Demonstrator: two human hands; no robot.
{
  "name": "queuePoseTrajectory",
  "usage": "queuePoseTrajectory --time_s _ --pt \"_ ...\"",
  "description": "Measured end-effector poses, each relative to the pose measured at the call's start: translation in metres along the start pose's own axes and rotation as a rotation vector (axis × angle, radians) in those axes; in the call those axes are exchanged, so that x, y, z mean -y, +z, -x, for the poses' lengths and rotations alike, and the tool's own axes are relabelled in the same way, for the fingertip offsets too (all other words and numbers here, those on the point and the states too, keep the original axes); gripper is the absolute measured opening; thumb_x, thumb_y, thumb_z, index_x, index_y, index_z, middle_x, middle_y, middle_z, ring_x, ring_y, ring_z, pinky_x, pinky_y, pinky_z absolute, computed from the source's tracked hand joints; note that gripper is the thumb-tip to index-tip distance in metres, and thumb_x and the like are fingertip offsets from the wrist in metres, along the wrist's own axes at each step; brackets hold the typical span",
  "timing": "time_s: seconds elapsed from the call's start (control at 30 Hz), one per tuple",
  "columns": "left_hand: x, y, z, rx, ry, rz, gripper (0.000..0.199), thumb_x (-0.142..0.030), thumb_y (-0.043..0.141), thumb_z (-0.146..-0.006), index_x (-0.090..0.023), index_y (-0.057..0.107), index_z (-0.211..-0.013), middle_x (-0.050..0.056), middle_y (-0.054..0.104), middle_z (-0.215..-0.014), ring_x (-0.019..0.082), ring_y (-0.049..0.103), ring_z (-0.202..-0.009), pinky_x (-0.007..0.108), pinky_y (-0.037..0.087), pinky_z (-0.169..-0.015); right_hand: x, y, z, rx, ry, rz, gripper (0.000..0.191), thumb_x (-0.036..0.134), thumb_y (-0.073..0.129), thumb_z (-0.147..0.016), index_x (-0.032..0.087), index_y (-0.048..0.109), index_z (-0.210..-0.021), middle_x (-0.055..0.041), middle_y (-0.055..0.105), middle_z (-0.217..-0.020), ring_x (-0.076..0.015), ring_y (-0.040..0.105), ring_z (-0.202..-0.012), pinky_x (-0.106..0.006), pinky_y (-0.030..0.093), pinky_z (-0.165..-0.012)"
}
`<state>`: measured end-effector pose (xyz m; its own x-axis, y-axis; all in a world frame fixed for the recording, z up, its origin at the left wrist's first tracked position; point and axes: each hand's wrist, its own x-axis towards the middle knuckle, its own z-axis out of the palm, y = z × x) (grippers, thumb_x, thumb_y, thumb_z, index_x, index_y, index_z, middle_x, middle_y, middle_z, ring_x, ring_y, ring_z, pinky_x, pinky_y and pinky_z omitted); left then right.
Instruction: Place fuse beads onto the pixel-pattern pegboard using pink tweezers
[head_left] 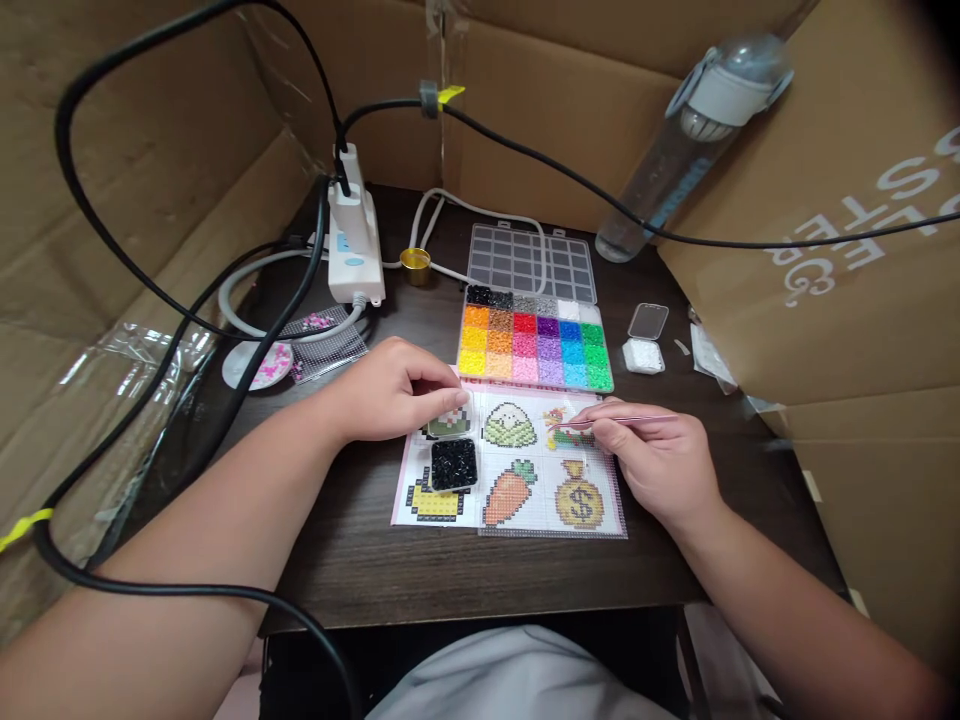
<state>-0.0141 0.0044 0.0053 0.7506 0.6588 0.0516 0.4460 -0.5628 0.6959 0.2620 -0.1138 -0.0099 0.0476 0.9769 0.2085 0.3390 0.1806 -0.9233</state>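
A person sits at a dark wooden table (375, 560), forearms reaching in from the near edge. A bare strip of tabletop lies between that edge and a pattern sheet (517, 500) printed with pixel pictures: a carrot, a money bag, a dumpling. A clear pegboard (600, 500) lies over the sheet's right part.

On the sheet's left side sits a small square tray of black beads (454, 464), filled nearly to the brim. The left hand (394, 390) rests just behind it, fingers curled together, fingertips touching a second small tray (450, 420) holding pale and green beads.

The right hand (660, 460) rests on the pegboard's right edge, thumb and fingers pinched on thin tweezers (600, 421) that point left, the tip over a half-built bead picture (568, 428) in the top right square. Whether the tip grips a bead is too small to tell.

Just behind the sheet stands a bead organiser (536, 345), lid open, compartments sorted by colour: black, grey and white at the back, then orange, red, purple, blue, green, yellow and pink. To its right, a small open box of white beads (643, 355) with its lid (648, 320) beside it.

Farther back left, a white power strip (354, 250) with thick black cables (187, 310) crossing the table. Far right, a clear water bottle (690, 140) leans against cardboard walls (847, 230) that close in the table on three sides.
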Motion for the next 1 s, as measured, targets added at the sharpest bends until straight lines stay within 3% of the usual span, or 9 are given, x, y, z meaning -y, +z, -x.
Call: queuePoseTrajectory --time_s 0.13,0.27,0.47,0.57,0.73,0.87,1.0 --pt "0.0 0.0 0.002 0.013 -0.007 -0.005 0.029 -0.036 0.057 -0.085 -0.013 0.075 -0.08 0.004 0.07 -0.067 0.011 0.056 -0.058 0.023 0.038 -0.057 0.016 0.011 -0.022 -0.106 -0.011 0.053 0.012 0.022 0.068 -0.084 0.026 0.078 -0.079 -0.0009 0.077 -0.084 -0.0175 0.072 -0.08 -0.028 0.059 -0.072" --pt "-0.002 -0.001 0.002 0.028 -0.011 -0.009 0.028 -0.034 0.057 -0.085 -0.014 0.074 -0.075 0.003 0.068 -0.065 0.01 0.053 -0.056 0.022 0.035 -0.055 0.033 0.039 -0.051 -0.16 -0.085 0.091 0.01 0.025 0.069 -0.082 0.024 0.077 -0.077 -0.0025 0.076 -0.081 -0.0186 0.072 -0.079 -0.031 0.06 -0.073" --pt "-0.003 0.0 0.003 0.013 0.003 -0.012 0.028 -0.033 0.058 -0.085 -0.013 0.075 -0.076 0.004 0.067 -0.064 0.01 0.053 -0.057 0.022 0.034 -0.056 0.023 0.075 -0.074 -0.111 -0.147 0.127 0.008 0.019 0.069 -0.079 0.019 0.076 -0.077 -0.005 0.076 -0.082 -0.0183 0.072 -0.078 -0.033 0.06 -0.074" --pt "-0.002 0.001 0.004 0.013 0.007 -0.013 0.029 -0.034 0.057 -0.085 -0.013 0.075 -0.074 0.004 0.067 -0.063 0.01 0.053 -0.056 0.022 0.034 -0.055 0.026 0.067 -0.073 -0.124 -0.158 0.149 0.008 0.02 0.068 -0.081 0.02 0.077 -0.081 -0.0049 0.076 -0.085 -0.0191 0.072 -0.081 -0.035 0.06 -0.078" --pt "-0.003 0.0 0.003 0.006 0.021 -0.003 0.03 -0.034 0.057 -0.086 -0.013 0.074 -0.074 0.004 0.068 -0.065 0.01 0.054 -0.057 0.022 0.036 -0.055 0.03 0.025 -0.051 -0.15 -0.119 0.156 0.01 0.024 0.067 -0.084 0.026 0.077 -0.082 -0.0024 0.076 -0.087 -0.0207 0.071 -0.084 -0.036 0.059 -0.079" --pt "-0.002 -0.001 0.001 0.02 0.021 -0.002 0.03 -0.034 0.057 -0.085 -0.013 0.072 -0.07 0.003 0.066 -0.06 0.01 0.053 -0.054 0.022 0.036 -0.055 0.014 0.001 -0.021 -0.061 -0.132 0.117 0.013 0.019 0.067 -0.084 0.027 0.077 -0.083 -0.0022 0.076 -0.087 -0.0211 0.07 -0.084 -0.038 0.058 -0.08" --pt "-0.002 0.0 0.001 0.003 0.04 -0.007 0.027 -0.034 0.058 -0.085 -0.014 0.074 -0.075 0.004 0.068 -0.064 0.01 0.055 -0.055 0.022 0.036 -0.054 -0.003 -0.008 -0.006 0.068 -0.137 0.019 0.016 0.014 0.066 -0.084 0.026 0.077 -0.087 -0.003 0.076 -0.087 -0.0207 0.07 -0.084 -0.036 0.057 -0.08"
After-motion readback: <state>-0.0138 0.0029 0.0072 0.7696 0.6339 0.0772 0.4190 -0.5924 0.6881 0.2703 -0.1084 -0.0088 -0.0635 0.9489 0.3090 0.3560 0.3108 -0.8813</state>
